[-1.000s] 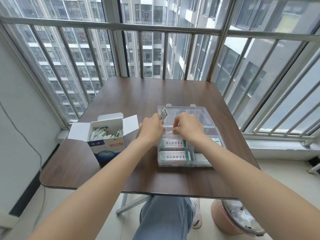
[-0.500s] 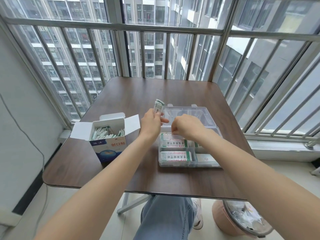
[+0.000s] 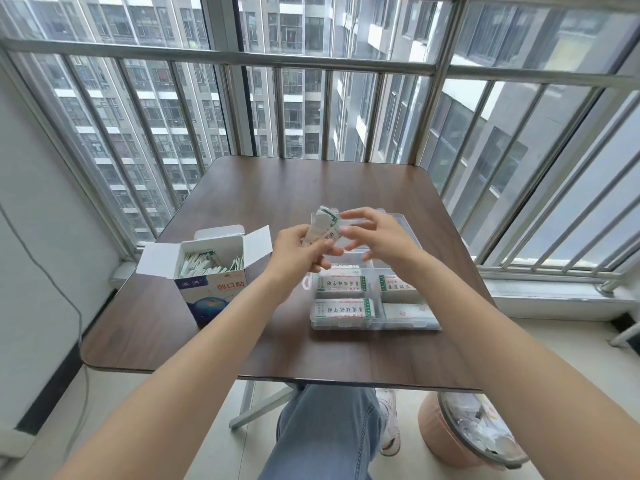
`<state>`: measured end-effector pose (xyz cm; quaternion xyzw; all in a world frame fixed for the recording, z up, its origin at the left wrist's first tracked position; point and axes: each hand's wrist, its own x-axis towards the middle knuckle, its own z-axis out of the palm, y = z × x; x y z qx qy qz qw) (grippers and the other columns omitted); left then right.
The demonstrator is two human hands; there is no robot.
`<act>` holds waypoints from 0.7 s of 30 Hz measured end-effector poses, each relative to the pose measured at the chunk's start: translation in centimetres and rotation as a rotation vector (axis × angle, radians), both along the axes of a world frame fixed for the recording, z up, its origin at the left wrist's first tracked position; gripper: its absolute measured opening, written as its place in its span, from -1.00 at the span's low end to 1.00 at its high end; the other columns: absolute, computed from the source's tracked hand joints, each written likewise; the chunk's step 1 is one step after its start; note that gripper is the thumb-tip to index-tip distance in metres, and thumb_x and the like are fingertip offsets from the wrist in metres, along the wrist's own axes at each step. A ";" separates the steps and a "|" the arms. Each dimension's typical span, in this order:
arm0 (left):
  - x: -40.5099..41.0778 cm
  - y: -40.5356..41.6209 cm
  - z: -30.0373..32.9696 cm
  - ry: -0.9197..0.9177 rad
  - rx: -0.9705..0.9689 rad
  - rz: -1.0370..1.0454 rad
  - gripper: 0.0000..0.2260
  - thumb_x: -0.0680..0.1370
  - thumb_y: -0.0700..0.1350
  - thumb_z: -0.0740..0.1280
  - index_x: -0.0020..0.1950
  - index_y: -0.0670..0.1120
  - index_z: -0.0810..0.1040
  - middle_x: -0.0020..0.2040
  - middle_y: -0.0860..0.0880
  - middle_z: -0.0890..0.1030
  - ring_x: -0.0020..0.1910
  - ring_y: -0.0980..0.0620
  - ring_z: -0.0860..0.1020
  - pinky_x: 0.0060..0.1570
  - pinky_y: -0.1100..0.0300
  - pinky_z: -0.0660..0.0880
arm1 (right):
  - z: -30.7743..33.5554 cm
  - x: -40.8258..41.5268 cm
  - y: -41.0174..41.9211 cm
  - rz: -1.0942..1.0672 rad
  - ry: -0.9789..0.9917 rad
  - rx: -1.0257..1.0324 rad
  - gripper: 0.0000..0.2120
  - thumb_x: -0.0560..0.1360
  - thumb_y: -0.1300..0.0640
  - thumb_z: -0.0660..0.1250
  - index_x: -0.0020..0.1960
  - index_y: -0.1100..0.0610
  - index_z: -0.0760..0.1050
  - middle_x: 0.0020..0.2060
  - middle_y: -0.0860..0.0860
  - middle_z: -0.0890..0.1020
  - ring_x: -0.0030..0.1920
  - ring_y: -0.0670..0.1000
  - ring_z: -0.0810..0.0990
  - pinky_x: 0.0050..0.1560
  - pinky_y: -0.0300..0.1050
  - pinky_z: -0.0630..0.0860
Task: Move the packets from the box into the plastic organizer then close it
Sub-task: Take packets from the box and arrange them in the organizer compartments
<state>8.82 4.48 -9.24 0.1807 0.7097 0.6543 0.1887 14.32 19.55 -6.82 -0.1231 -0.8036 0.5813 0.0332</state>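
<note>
Low in the frame's middle, the organizer [image 3: 375,308] sits open on the desk [image 3: 277,341], packets in its front cells. Above it, centre frame, the left hand [image 3: 299,249] grips a bundle of packets [image 3: 322,228] (long axis upright); the right hand [image 3: 377,237], fingers spread, reaches for them from just beside. The box [image 3: 211,271] stands left.

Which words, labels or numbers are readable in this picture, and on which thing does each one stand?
"创口贴": red characters on the front of the box.
Small script at the box's upper left: too blurred to read.
Print on the packets in the organizer: dark characters between green bands, too small to read.
Print on the packets held by the left hand: blurred, unreadable.
No numbers are legible.
</note>
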 end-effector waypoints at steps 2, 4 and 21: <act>0.4 0.0 0.0 -0.017 0.021 -0.099 -0.92 0.57 -0.20 0.31 0.04 -0.15 0.54 -0.21 -0.08 0.66 -0.48 0.18 0.48 -0.44 0.37 0.38 | -0.1 0.4 -0.2 -0.033 0.047 -0.037 -0.93 0.49 0.21 0.38 -0.04 0.12 0.53 -0.22 0.02 0.64 -0.33 -0.13 0.59 -0.38 -0.31 0.44; 0.8 0.1 -0.2 -0.027 0.019 -0.153 -0.87 0.61 -0.12 0.23 0.05 -0.14 0.53 -0.20 -0.05 0.65 -0.44 0.18 0.47 -0.43 0.37 0.36 | -0.6 0.6 -0.5 -0.092 0.077 -0.025 -0.92 0.47 0.25 0.39 -0.17 0.12 0.53 -0.30 0.03 0.63 -0.38 -0.12 0.58 -0.36 -0.30 0.44; -0.3 1.4 -1.4 0.398 -0.335 0.329 -0.78 0.67 -0.13 0.03 -0.11 -0.13 0.38 -0.03 -0.18 0.56 -0.04 -0.12 0.51 -0.17 0.16 0.25 | -3.0 -0.9 -1.3 -0.265 -0.139 0.752 -0.92 0.48 0.21 0.34 -0.07 0.08 0.58 -0.06 0.03 0.64 0.01 0.07 0.58 -0.14 -0.10 0.42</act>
